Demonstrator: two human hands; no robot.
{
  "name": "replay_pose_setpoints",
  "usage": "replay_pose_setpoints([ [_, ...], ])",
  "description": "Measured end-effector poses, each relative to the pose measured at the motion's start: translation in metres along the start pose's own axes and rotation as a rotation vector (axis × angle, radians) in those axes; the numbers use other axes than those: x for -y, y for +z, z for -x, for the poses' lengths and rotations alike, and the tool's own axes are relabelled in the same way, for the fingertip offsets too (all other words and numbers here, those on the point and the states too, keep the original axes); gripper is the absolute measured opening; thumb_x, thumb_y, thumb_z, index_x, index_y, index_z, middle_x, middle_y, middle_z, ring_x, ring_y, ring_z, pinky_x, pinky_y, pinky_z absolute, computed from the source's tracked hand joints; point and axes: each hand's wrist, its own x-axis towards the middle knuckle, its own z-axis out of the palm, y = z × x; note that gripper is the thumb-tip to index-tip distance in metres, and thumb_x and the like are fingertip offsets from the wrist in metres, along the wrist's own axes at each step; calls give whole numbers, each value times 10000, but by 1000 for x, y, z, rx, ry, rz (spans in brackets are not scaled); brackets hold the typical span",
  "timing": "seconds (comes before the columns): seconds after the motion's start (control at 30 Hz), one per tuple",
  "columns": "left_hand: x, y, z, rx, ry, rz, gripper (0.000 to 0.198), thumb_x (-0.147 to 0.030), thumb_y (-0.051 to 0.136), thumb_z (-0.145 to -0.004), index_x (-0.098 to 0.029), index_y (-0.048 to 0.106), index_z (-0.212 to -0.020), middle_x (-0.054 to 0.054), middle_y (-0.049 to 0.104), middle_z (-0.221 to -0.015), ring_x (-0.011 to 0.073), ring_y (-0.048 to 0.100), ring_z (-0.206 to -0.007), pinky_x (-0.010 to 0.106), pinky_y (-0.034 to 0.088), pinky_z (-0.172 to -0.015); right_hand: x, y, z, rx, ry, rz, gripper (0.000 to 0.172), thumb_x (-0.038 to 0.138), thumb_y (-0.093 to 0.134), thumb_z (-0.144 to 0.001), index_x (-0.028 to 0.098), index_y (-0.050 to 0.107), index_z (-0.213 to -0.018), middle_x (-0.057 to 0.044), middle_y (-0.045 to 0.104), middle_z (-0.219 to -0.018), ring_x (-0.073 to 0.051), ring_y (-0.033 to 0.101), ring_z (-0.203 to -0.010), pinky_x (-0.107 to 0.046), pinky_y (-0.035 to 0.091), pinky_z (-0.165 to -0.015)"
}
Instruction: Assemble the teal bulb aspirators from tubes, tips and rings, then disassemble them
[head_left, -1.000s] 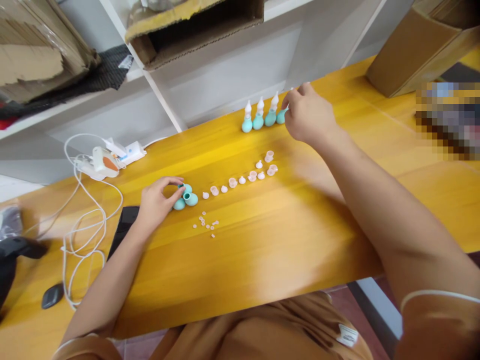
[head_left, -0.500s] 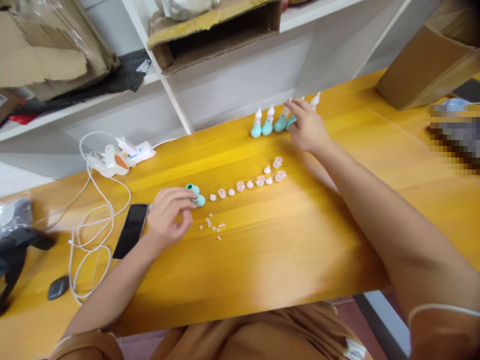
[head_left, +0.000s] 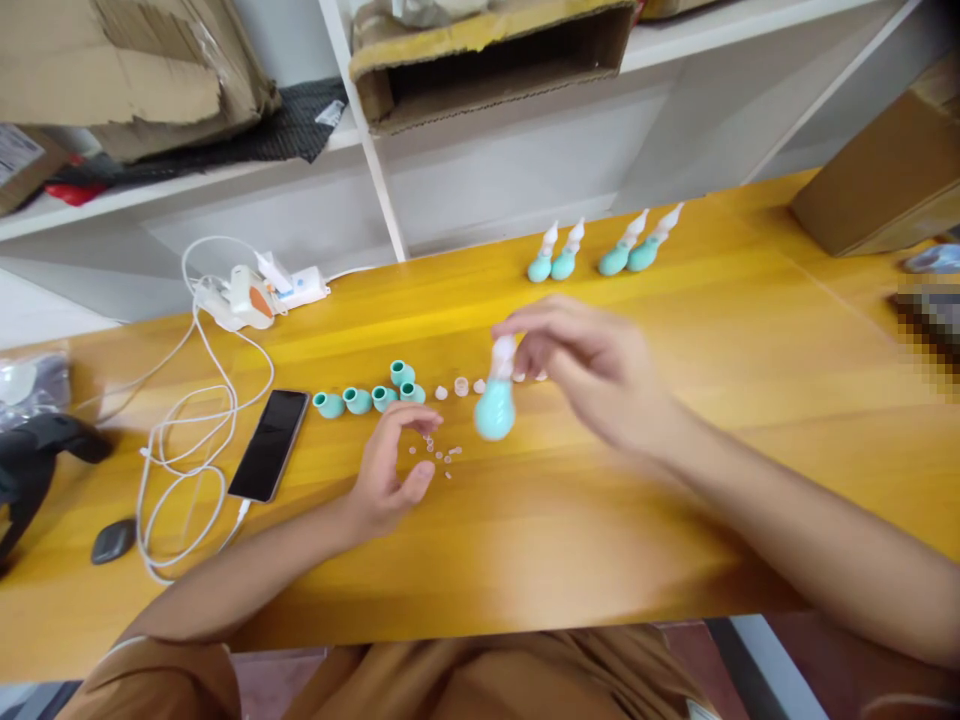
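Above the middle of the table, my right hand (head_left: 600, 370) pinches a teal nasal aspirator (head_left: 495, 408) by its pale upper end, bulb hanging down. My left hand (head_left: 394, 470) is open, thumb and fingers curved apart, beside a scatter of tiny pale rings (head_left: 439, 455). Just behind it, several open-necked teal bulbs (head_left: 358, 402) lie with their dark mouths showing. A row of small white tips (head_left: 441, 393) and clear cups (head_left: 461, 386) runs rightward from them, partly hidden by my right hand. At the back stand several assembled nasal aspirators (head_left: 564, 263), in two pairs with a gap between.
A phone (head_left: 270, 445) on a white cable (head_left: 161, 480) lies at left, near a black mouse-like object (head_left: 114, 541). Behind are a power strip (head_left: 300, 288) and shelves with a cardboard box (head_left: 487, 60). Another carton (head_left: 885, 170) stands at the back right.
My right hand has come from the back row toward me, bringing one nasal aspirator out of it. My left hand has drawn back from the teal bulbs; the view has shifted somewhat.
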Motion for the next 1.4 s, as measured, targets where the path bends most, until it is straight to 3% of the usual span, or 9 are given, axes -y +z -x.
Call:
replay_pose_setpoints([
  [0.1,0,-2,-1,140,-149,123,459,-563,544,-1105,-247,577,-1436,143,725,-1236,259,736,-1039,426,649,-900,6,42,30,125,37,-188,314,195,504,-1102,270,750,-1284,-95,741,-1200,-209,744,-950,-437,649,-874],
  [0.2,1,-3,-3,218,-234,63,264,-463,577,-1117,-247,657,-1246,66,782,-1026,206,748,-861,347,630,-783,-5,65,51,143,56,-284,252,253,503,-1135,278,719,-1262,-107,705,-1257,-204,745,-952,-438,660,-876],
  [0.3,5,-6,-5,215,-168,-118,181,-366,608,-1102,-236,685,-1202,46,768,-1012,189,730,-876,330,607,-820,-26,77,63,128,112,-432,144,350,522,-1148,261,609,-1220,-106,667,-1254,-189,739,-946,-378,658,-805],
  [0.4,11,-10,-6,228,-37,-285,173,-315,610,-1085,-222,698,-1202,68,731,-1047,210,705,-953,352,594,-878,-44,85,71,169,185,-402,199,440,553,-1142,256,483,-1172,-47,652,-1046,-162,679,-818,-289,568,-667],
  [0.5,15,-11,-6,241,83,-385,203,-396,739,-1015,-213,702,-1096,62,712,-967,217,673,-885,359,575,-813,-50,87,74,283,167,-178,215,432,487,-1168,245,471,-1063,20,580,-833,-138,546,-683,-267,441,-627],
  [0.63,18,-9,-4,189,152,-397,225,-379,842,-940,-224,687,-991,27,701,-861,189,636,-769,338,529,-709,-48,86,71,390,45,-21,240,393,432,-1181,231,487,-1012,-4,615,-841,-148,536,-693,-280,404,-657],
  [0.77,23,-9,-5,173,184,-369,195,-348,837,-941,-234,694,-1008,26,704,-876,187,639,-775,337,539,-720,-51,86,68,449,-60,112,280,389,429,-1186,226,520,-976,-18,641,-811,-169,536,-687,-302,394,-692],
  [1.1,30,-13,-8,285,137,-284,120,-311,771,-954,-247,701,-1027,30,719,-903,182,662,-777,322,548,-711,-71,74,55,606,-122,-32,460,498,296,-1208,219,535,-930,-14,586,-799,-169,494,-713,-304,380,-720],
  [1.4,24,-13,-8,262,81,-198,159,-208,749,-887,-238,683,-1029,25,703,-898,187,664,-782,329,562,-718,-73,75,55,588,-96,-117,447,487,316,-1206,218,556,-941,-6,575,-808,-172,509,-748,-317,411,-778],
])
